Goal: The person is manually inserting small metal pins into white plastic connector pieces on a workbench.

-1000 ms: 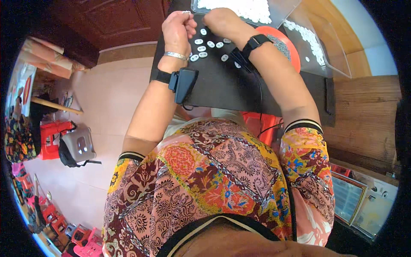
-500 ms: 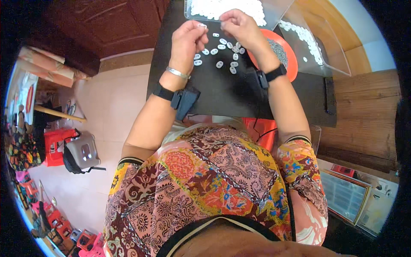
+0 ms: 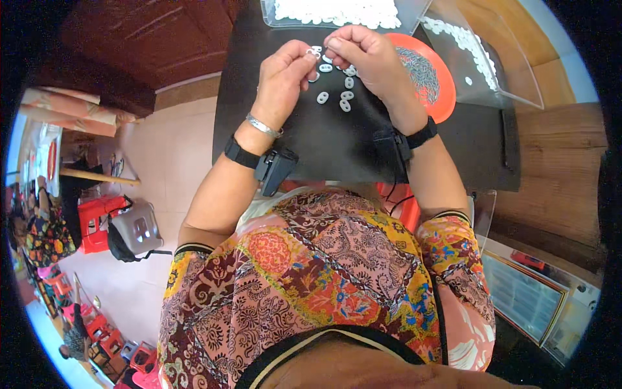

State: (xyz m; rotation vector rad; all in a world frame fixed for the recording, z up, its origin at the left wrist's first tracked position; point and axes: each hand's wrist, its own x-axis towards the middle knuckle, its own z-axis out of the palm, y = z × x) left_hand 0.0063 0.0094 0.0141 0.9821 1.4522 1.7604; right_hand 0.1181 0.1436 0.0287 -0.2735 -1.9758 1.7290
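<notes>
My left hand is closed in a pinch on a small white oval plastic piece, held just above the black table. Facing it, my right hand pinches thumb and finger together close to that piece; whatever is between those fingertips is too small to make out. Several loose white ovals with two holes, such as this white piece, lie on the table below and between my hands. Part of them is hidden behind my right hand.
An orange-red plate of thin grey metal pins or screws stands beside my right wrist. Beyond my hands is a clear tub full of white pieces. A clear tray with more white pieces is at the far right.
My right hand has come away from the tub's near edge toward my left hand, and the fingertips are now close together. My left hand still holds the white piece. The view has shifted slightly.
</notes>
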